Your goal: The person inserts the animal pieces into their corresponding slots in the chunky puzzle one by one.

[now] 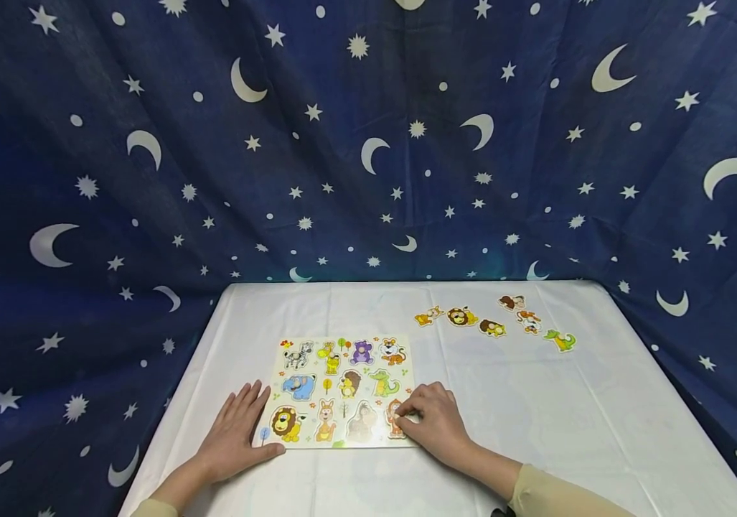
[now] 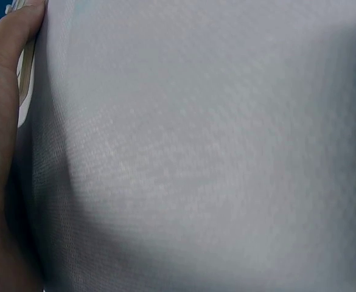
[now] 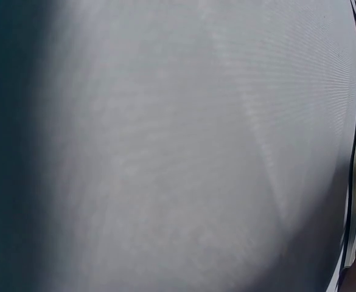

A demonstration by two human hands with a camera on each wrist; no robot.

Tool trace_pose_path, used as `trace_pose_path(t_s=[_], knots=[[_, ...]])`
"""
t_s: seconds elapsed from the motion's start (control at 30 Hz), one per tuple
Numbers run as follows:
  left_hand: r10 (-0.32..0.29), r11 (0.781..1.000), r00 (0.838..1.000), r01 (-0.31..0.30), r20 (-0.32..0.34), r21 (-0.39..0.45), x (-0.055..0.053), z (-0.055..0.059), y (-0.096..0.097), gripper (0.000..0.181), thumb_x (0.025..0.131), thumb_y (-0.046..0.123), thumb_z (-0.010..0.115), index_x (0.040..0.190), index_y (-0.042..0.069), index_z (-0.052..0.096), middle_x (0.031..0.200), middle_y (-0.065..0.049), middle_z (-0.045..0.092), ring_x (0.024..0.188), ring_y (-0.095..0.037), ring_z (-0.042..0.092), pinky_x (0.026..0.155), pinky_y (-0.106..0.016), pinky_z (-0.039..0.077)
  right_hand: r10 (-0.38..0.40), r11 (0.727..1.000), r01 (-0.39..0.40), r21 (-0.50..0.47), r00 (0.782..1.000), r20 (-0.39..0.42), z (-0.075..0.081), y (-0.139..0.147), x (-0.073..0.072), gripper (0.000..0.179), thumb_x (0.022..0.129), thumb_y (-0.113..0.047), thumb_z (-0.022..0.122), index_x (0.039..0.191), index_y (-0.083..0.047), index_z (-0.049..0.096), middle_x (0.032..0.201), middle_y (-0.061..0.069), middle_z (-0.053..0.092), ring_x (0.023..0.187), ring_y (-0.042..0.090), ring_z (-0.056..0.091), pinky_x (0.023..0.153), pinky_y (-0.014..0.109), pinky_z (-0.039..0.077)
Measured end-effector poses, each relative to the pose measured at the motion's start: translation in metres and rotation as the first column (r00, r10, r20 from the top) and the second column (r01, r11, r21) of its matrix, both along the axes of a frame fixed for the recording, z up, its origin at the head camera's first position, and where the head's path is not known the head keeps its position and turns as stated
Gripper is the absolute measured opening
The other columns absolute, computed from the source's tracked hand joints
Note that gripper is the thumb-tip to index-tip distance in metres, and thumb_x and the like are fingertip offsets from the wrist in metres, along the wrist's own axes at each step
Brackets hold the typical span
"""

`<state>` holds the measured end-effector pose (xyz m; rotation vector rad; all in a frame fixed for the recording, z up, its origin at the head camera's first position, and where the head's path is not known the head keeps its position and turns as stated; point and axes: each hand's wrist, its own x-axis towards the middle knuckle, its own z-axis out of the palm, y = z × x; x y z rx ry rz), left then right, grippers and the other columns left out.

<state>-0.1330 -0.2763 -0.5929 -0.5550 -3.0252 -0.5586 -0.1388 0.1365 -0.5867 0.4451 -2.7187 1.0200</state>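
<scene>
White cloth [image 1: 504, 402] lies under the right hand [image 1: 435, 418], pinching a toy monkey [image 1: 392, 424], and flat left hand [image 1: 234, 429]; starry curtain [image 1: 407, 172] beyond.

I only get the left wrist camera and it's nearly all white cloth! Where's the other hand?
Observer: The right hand is at the right edge of the picture board, its curled fingers on the orange-brown animal in the bottom right corner.
Child: Ooh! Are any animals off the board?
Observer: Yes, six animal cutouts lie on the table beyond the board and to its right, a green crocodile among them.
Child: And what's behind the table?
Observer: A dark blue cloth with pale moons and stars all over it.
</scene>
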Motion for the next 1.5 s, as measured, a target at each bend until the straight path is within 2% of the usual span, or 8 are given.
trace_pose_path(t_s=[0.17,0.53,1.5], knots=[[0.002,1.000,1.000,-0.002,-0.005,0.008,0.0003,-0.0007,-0.0003,0.112,0.078,0.076,0.070,0.159,0.007,0.036,0.165,-0.018,0.028,0.153,-0.040,0.019,0.126,-0.047,0.004,0.001,1.000,-0.001,0.014,1.000,0.000,-0.0006,-0.0007,0.0004,0.013,0.073,-0.029,0.090,0.078,-0.033,0.078,0.079,-0.028,0.053,0.085,0.002,0.046,0.080,0.034,0.040],[0.000,1.000,0.999,0.000,0.032,0.001,-0.0002,0.0044,0.0018,0.113,0.078,0.076,0.070,0.160,0.006,0.034,0.166,-0.018,0.026,0.154,-0.039,0.016,0.124,-0.055,0.009,0.004,0.999,-0.003,0.053,1.000,-0.028,0.0007,-0.0004,0.0004,0.013,0.073,-0.028,0.089,0.077,-0.031,0.078,0.079,-0.025,0.052,0.085,0.004,0.047,0.079,0.035,0.040],[0.008,1.000,0.999,-0.009,0.037,0.008,-0.0001,0.0041,0.0017,0.113,0.077,0.076,0.070,0.159,0.007,0.035,0.166,-0.017,0.027,0.154,-0.039,0.017,0.124,-0.055,0.009,-0.003,0.999,0.004,0.053,1.000,-0.020,0.0008,-0.0011,0.0012,0.012,0.073,-0.030,0.091,0.076,-0.031,0.079,0.077,-0.025,0.054,0.084,0.003,0.046,0.077,0.034,0.039]])
